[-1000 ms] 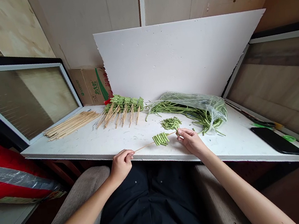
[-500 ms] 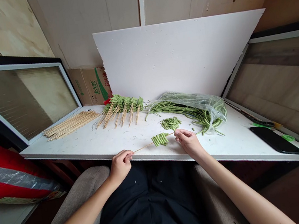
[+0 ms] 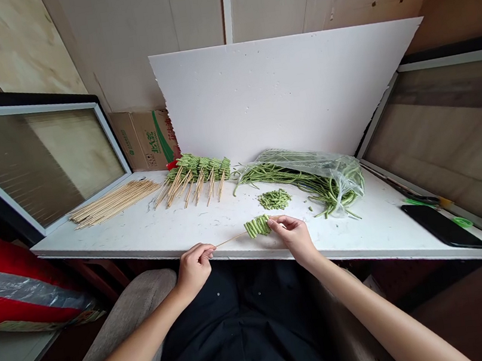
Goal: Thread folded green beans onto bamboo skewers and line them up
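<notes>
We stretch both forearms forward over our lap, the left hand at the front edge of the white table with knuckles up and fingers curled, the right hand farther forward over the tabletop, bent inward. Our left fingers clench one end of a thin skewer, which slants up toward the right. Threaded on it, the row of green bean pieces sits between our hands, well apart from the left fingers and touching the right ones, which pinch its right-hand end. Half a second ago our right fingers were out near the skewer's tip, a gap from the row; now they have closed up against it, while our left grip stays put
</notes>
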`<state>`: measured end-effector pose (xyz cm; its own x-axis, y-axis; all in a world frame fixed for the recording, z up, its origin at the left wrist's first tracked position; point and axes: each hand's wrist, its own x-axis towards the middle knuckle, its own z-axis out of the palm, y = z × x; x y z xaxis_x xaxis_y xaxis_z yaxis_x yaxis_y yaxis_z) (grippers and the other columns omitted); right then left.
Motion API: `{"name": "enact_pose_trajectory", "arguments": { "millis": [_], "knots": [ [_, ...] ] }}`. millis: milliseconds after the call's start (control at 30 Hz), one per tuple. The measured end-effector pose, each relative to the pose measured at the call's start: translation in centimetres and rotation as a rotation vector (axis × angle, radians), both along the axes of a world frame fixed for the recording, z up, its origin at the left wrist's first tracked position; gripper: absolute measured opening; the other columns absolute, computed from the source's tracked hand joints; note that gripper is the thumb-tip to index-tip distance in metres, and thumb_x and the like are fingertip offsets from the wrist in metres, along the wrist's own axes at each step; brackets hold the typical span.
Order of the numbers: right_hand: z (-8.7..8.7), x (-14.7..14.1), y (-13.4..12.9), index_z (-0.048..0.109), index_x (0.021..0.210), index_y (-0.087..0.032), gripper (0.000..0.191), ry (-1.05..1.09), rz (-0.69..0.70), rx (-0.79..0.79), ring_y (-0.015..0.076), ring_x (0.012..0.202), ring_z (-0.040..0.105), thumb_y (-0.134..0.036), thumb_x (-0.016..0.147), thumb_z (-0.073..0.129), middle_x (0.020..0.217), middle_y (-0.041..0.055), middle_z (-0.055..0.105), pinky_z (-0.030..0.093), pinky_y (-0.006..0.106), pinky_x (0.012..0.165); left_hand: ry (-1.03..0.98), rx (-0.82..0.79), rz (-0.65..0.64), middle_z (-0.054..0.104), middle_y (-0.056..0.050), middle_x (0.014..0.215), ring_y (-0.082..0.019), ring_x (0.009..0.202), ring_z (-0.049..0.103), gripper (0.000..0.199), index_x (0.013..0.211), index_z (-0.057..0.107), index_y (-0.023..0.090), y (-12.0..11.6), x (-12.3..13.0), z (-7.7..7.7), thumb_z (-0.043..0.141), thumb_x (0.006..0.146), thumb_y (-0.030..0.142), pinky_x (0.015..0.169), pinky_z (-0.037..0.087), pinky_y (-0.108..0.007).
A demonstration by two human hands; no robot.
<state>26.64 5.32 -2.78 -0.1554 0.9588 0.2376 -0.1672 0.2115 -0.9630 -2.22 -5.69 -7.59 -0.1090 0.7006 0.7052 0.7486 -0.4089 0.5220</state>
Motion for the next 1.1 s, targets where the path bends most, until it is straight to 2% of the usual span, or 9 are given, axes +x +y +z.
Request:
{"name": "enact_pose_trajectory", "arguments": {
  "millis": [167, 333, 467, 533, 667, 767, 900, 1000, 1100],
  "knots": [
    [0.1, 0.0, 0.2, 0.079, 0.075, -0.022, 0.038, -0.041, 0.021, 0.007, 0.0266, 0.097, 0.071, -0.058, 0.072, 0.092, 0.098, 0.0087, 0.079, 0.056, 0.038, 0.088, -0.02, -0.009, -0.023, 0.076, -0.003, 0.078, -0.016, 0.069, 0.072, 0.032, 0.09, 0.076, 0.02, 0.0, 0.0, 0.0, 0.048, 0.094, 0.004, 0.068, 0.058, -0.026],
    [0.7, 0.5, 0.5, 0.081, 0.078, -0.023, 0.038, -0.051, 0.101, -0.014, 0.0273, 0.104, 0.07, -0.059, 0.072, 0.091, 0.101, 0.0076, 0.08, 0.053, 0.038, 0.096, -0.024, -0.024, -0.011, 0.075, -0.002, 0.076, -0.017, 0.068, 0.072, 0.028, 0.09, 0.077, 0.021, 0.1, -0.1, 0.0, 0.052, 0.097, 0.01, 0.067, 0.058, -0.027],
    [0.9, 2.0, 1.3, 0.084, 0.101, -0.026, 0.037, -0.115, 0.073, 0.058, 0.0295, 0.116, 0.068, -0.056, 0.079, 0.087, 0.12, 0.0093, 0.079, 0.05, 0.041, 0.102, -0.038, -0.038, 0.023, 0.076, -0.003, 0.076, -0.018, 0.069, 0.073, 0.024, 0.092, 0.078, 0.02, 0.3, -0.4, 0.3, 0.056, 0.099, 0.017, 0.066, 0.057, -0.027],
    [0.6, 2.8, 2.0, 0.083, 0.111, -0.027, 0.037, -0.211, -0.015, 0.125, 0.0303, 0.115, 0.067, -0.054, 0.087, 0.079, 0.122, 0.0098, 0.079, 0.048, 0.044, 0.102, -0.048, -0.034, 0.049, 0.077, -0.003, 0.077, -0.018, 0.07, 0.073, 0.023, 0.093, 0.079, 0.02, 0.5, -0.8, 0.5, 0.057, 0.1, 0.019, 0.067, 0.056, -0.028],
    [-0.4, 3.6, 3.3, 0.083, 0.106, -0.024, 0.03, -0.584, -0.174, 0.351, 0.0337, 0.111, 0.062, -0.044, 0.094, 0.065, 0.112, 0.0109, 0.079, 0.045, 0.05, 0.102, -0.056, -0.013, 0.092, 0.076, -0.003, 0.076, -0.018, 0.071, 0.073, 0.023, 0.095, 0.078, 0.019, 0.7, -1.7, 0.9, 0.057, 0.101, 0.022, 0.069, 0.056, -0.028],
    [-0.5, 3.3, 4.1, 0.083, 0.112, -0.025, 0.032, -0.815, -0.19, 0.48, 0.0352, 0.109, 0.059, -0.04, 0.098, 0.058, 0.107, 0.0123, 0.076, 0.045, 0.05, 0.099, -0.057, -0.006, 0.1, 0.076, -0.003, 0.075, -0.018, 0.07, 0.072, 0.023, 0.094, 0.078, 0.019, 0.9, -1.9, 1.0, 0.056, 0.101, 0.022, 0.069, 0.055, -0.028],
    [0.0, 2.0, 5.0, 0.081, 0.121, -0.026, 0.036, -1.051, -0.19, 0.582, 0.0385, 0.11, 0.055, -0.038, 0.102, 0.053, 0.113, 0.0161, 0.071, 0.045, 0.052, 0.092, -0.094, -0.006, 0.104, 0.076, -0.002, 0.073, -0.018, 0.068, 0.072, 0.022, 0.092, 0.078, 0.019, 0.9, -1.4, 1.1, 0.058, 0.099, 0.02, 0.067, 0.055, -0.028],
    [-0.2, 1.3, 5.6, 0.084, 0.11, -0.025, 0.032, -1.13, -0.187, 0.615, 0.0396, 0.11, 0.055, -0.037, 0.101, 0.055, 0.113, 0.0175, 0.07, 0.046, 0.052, 0.09, -0.156, -0.009, 0.1, 0.077, -0.003, 0.074, -0.018, 0.068, 0.073, 0.021, 0.09, 0.078, 0.019, 0.9, -1.1, 1.4, 0.059, 0.098, 0.02, 0.067, 0.056, -0.027],
    [-0.6, 1.1, 6.2, 0.084, 0.101, -0.025, 0.027, -1.047, -0.165, 0.622, 0.0377, 0.106, 0.057, -0.039, 0.098, 0.061, 0.107, 0.0155, 0.072, 0.047, 0.053, 0.092, -0.224, -0.022, 0.086, 0.076, -0.003, 0.072, -0.017, 0.065, 0.072, 0.02, 0.089, 0.078, 0.019, 1.1, -1.0, 1.9, 0.06, 0.098, 0.022, 0.065, 0.056, -0.026]
  ]
}}
